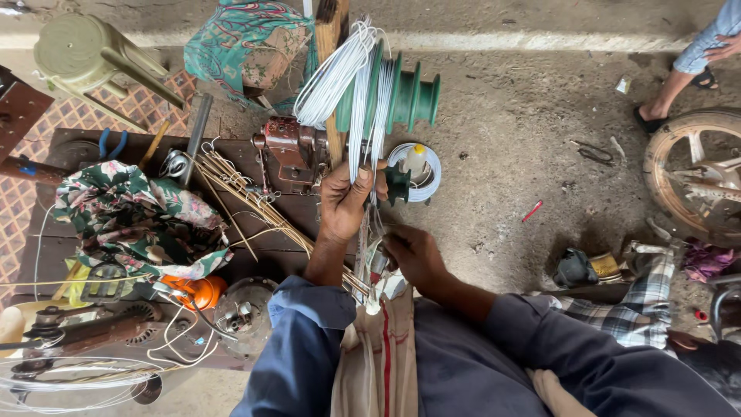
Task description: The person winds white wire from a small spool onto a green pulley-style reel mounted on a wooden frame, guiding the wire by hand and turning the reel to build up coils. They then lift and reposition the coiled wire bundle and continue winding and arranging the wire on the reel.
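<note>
Blue sleeves fill the bottom of the view, with a striped cream cloth (pixel 378 363) draped between them. From the left sleeve the left hand (pixel 345 202) is raised and clenched around a bundle of thin white wire (pixel 363 116), the thumb pressed across the strands. The wire is pale, glossy and looped in many parallel turns; above the fist it fans out over a wooden post (pixel 330 31) and beside a green stepped spool (pixel 405 93), while below the fist the strands are drawn straight down toward the lap. The right hand (pixel 414 255) is held lower, just under and to the right of the left one, its fingers closed on a small pale object (pixel 377 259) where the strands end; what that object is cannot be told.

A rusty red winding machine (pixel 289 150) is seen just left of the grip, on a dark wooden bench (pixel 54 247). A bunch of thin straw-coloured sticks (pixel 247 201) is laid slantwise across the bench, passing under the left wrist. A flat coil of white wire with a small white bottle (pixel 416 161) stood inside it lies on the dirt floor just right of the fist. Further left, a flowered cloth (pixel 131 216), an orange part (pixel 202 292) and blue-handled pliers (pixel 113 143) are spread out. A wheel (pixel 687 181) and another person's sandalled foot (pixel 648 117) are visible at the right edge.
</note>
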